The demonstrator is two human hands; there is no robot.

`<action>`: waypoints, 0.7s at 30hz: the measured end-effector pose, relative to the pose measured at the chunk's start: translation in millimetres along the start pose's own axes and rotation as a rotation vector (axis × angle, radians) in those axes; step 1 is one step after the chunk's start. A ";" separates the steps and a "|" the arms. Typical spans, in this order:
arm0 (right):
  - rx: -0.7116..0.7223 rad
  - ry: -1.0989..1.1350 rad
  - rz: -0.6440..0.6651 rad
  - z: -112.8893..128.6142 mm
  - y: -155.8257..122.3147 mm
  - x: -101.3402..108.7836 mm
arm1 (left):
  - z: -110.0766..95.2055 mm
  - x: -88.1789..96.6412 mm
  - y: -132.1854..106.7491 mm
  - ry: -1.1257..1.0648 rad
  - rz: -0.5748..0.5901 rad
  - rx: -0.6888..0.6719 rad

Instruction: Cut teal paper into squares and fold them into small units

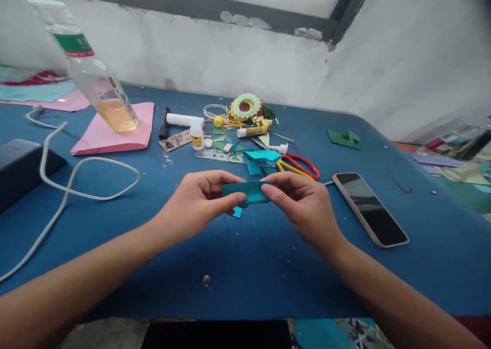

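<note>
A small strip of teal paper (251, 191) is stretched level between my two hands, above the blue table. My left hand (205, 196) pinches its left end between thumb and fingers. At the right end, the thumb and fingers of my right hand (301, 200) are closed on the same paper. Below it a small bright blue paper piece (238, 212) lies partly hidden by my left fingers. Just beyond my hands are several blue paper pieces (263, 157) and scissors (301, 165) with red and yellow handles.
Behind lie a clear ruler (218, 156), a small white glue bottle (197, 135), a yellow tube (252, 131) and scalloped paper rings (245, 107). A tall bottle (103, 93) stands on pink paper (141, 129) at left, near a white cable (95, 159). At right lies a phone (370, 208).
</note>
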State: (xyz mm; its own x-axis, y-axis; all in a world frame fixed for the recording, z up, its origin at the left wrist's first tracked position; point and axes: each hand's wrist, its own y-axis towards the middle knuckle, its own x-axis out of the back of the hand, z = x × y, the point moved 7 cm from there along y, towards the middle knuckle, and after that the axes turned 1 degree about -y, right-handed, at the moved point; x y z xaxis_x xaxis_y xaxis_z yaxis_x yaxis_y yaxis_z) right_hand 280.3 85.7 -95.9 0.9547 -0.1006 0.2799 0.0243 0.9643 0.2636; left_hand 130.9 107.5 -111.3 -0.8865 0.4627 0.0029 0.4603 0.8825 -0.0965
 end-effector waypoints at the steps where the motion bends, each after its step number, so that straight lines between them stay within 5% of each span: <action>1: 0.002 0.000 0.000 0.1 -0.3 0.3 | -0.3 0.0 -0.2 0.000 0.000 -0.001; 21: 0.032 -0.059 0.010 -1.7 -0.1 -0.1 | 1.9 0.8 1.3 0.068 0.002 0.020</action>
State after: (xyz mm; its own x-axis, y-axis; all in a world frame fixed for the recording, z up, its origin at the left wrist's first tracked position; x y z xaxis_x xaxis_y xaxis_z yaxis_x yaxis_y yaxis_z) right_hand 280.8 86.1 -97.6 0.9357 -0.1058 0.3366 0.0041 0.9572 0.2894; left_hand 130.7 108.9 -113.3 -0.8802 0.4694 0.0708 0.4600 0.8802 -0.1168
